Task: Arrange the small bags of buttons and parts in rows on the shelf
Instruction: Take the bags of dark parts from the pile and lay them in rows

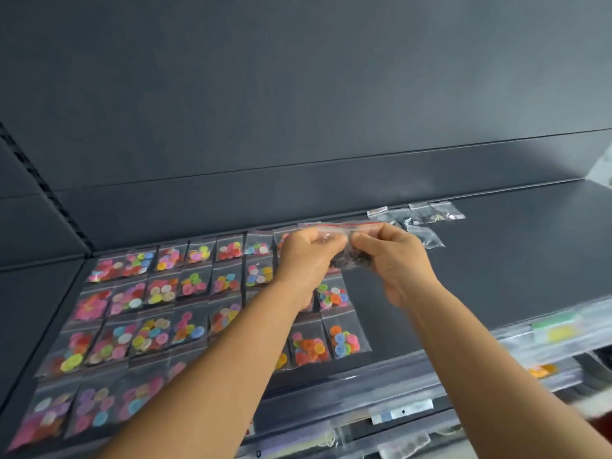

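Note:
A small clear zip bag of dark parts (347, 256) with a red seal strip hangs above the dark shelf (496, 260). My left hand (308, 260) pinches its left side and my right hand (397, 263) pinches its right side. Under my forearms, rows of bags of coloured buttons (159, 293) cover the left part of the shelf, with the rightmost ones (344, 339) near the middle. Several clear bags of dark parts (420, 217) lie along the back edge to the right of my hands.
A dark back panel (298, 127) rises behind the shelf, with a slotted upright (46, 190) at the left. Price-label strips (556, 332) run along the front edge. Lower shelves hold more bags (407, 445). A pale object (602, 167) shows at the far right.

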A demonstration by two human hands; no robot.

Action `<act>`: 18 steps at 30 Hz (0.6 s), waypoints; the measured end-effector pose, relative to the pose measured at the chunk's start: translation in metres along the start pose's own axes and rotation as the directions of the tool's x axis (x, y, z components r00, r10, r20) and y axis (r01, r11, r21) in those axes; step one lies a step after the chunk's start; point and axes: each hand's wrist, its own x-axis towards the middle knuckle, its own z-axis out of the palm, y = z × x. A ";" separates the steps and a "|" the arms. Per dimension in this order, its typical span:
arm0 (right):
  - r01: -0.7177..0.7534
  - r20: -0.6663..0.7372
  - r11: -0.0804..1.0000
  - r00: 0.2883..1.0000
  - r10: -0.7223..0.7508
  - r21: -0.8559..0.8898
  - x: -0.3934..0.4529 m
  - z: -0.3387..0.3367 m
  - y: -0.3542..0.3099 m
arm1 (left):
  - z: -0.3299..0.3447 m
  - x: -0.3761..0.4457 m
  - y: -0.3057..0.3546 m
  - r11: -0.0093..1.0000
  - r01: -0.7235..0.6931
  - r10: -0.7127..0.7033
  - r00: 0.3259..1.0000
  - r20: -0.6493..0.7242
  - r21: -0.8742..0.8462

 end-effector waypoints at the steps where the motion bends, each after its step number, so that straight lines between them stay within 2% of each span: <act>1: 0.009 -0.017 1.000 1.000 -0.009 0.002 0.002 -0.006 0.000 | 0.007 0.003 0.001 1.000 -0.003 0.003 1.000 0.013 0.001; 9: 0.012 -0.105 1.000 0.994 -0.009 0.028 0.017 -0.044 -0.013 | 0.043 0.030 0.020 1.000 -0.029 0.030 0.995 0.100 -0.004; 14: 0.015 -0.228 0.998 0.973 -0.029 -0.067 0.029 -0.065 -0.011 | 0.063 0.041 0.025 0.999 -0.020 0.028 0.984 0.176 -0.050; 18: 0.004 -0.244 0.994 0.969 -0.030 -0.109 0.038 -0.082 -0.008 | 0.083 0.048 0.025 0.999 -0.035 0.039 0.976 0.216 -0.025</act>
